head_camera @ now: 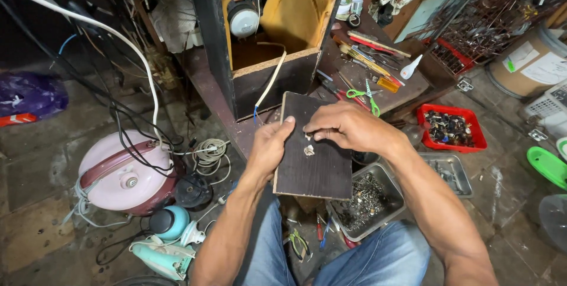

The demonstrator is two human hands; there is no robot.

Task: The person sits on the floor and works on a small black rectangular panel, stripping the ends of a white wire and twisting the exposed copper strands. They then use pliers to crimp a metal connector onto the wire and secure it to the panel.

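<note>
Centre frame: left hand (269,147) grips the dark panel (313,150); right hand (345,128) pinches what seems a small fastener (308,137); seating it squarely needs a steady panel.

Cluttered workshop, dim to the left, brighter on the right. Worn grey concrete floor (41,168), stained. Low wooden workbench (407,85) strewn with hand tools; open speaker cabinet (266,32) stands on it. Pink rice cooker (121,171) and coiled cables (209,153) on the floor at left. Red tray (452,129) of small parts and metal trays (366,200) at right. Wire rack (490,20) behind.
</note>
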